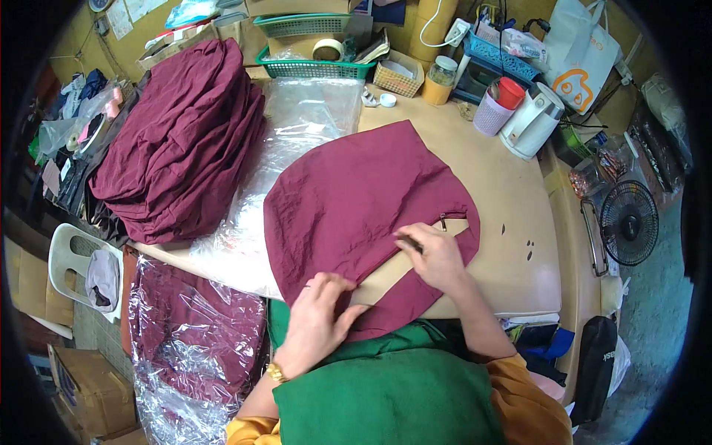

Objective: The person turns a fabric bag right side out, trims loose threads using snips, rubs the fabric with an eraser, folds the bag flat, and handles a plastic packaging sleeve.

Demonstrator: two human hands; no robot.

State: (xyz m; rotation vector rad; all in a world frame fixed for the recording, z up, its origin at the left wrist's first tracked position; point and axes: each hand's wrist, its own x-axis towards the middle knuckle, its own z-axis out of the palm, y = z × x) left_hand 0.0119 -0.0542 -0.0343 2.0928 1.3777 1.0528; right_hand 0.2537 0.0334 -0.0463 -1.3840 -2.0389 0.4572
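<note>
A flat maroon fabric piece [341, 193], rounded like a bag, lies on the table in front of me. A pale beige strip [389, 278] crosses its lower right part; whether it is cloth or the tabletop showing through, I cannot tell. A small dark zipper end [443, 218] sits at the strip's upper end. My left hand [320, 319] rests at the strip's lower end, thumb spread away from the bent fingers. My right hand [434, 258] is over the upper part of the strip, thumb and forefinger pinched near its edge; what they hold is unclear.
A tall heap of maroon fabric [182, 141] stands at the left on clear plastic sheeting [300, 111]. Below hangs plastic-wrapped maroon fabric [196, 326]. Green baskets [315, 69], a jar [439, 80], a lilac cup [492, 115] and a white kettle [532, 122] line the back.
</note>
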